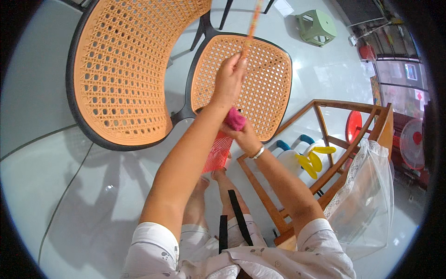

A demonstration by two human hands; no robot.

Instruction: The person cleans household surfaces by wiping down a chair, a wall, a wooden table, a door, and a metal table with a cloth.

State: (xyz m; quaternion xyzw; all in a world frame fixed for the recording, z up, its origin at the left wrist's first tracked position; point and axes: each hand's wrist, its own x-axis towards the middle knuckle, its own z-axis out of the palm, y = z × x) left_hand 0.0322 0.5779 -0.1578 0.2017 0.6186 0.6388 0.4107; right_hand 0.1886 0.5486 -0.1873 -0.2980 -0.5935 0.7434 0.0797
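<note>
My left hand is closed around a thin stick patterned in orange and red, which rises toward the top edge over the woven chair seat. Below it, my right hand grips a bunched magenta cloth; a bracelet circles that wrist. A flat red mesh piece hangs under the right hand, between my forearms and above my legs. My arms and hands cover whatever lies between the stick and the mesh, so I cannot tell whether they are joined.
A chair has a tan woven back and a matching seat. At right stands a wooden frame draped with a clear lace-edged cover. White containers with yellow handles sit beside it. Farther off is a green stool.
</note>
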